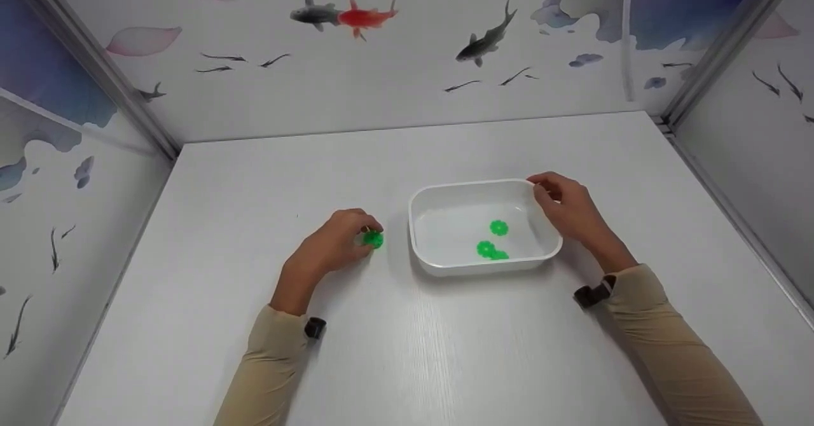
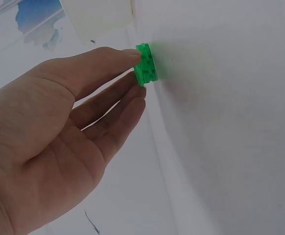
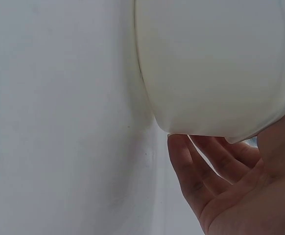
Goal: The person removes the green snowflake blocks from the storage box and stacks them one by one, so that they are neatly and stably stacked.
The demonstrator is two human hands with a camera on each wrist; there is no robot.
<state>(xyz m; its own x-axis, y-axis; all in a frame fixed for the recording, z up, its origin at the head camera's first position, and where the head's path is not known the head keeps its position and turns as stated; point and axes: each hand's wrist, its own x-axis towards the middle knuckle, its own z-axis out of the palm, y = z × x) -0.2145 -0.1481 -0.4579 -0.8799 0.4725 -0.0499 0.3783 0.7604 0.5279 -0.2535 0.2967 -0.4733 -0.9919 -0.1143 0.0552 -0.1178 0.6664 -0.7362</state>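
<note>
My left hand (image 1: pixel 334 243) pinches green flower-shaped plastic discs (image 2: pixel 146 63) between thumb and fingertips, left of the white container. In the left wrist view they look like a small stack seen edge-on, close to the tabletop. A white rectangular container (image 1: pixel 439 262) with rounded corners stands on the table. Inside it, a single green flower-shaped disc (image 1: pixel 499 227) lies apart, while another green disc (image 1: pixel 486 249) overlaps one near the front wall. My right hand (image 1: pixel 569 208) grips the container's far right corner, thumb at the rim and fingers against the outer wall (image 3: pixel 206 88).
The white tabletop (image 1: pixel 407 350) spreads around the container and both arms. Behind it rises a white panel (image 1: pixel 381 82) printed with fish and petals. Similar printed panels flank the left and right edges, with metal posts (image 1: pixel 706 51) at the back corners.
</note>
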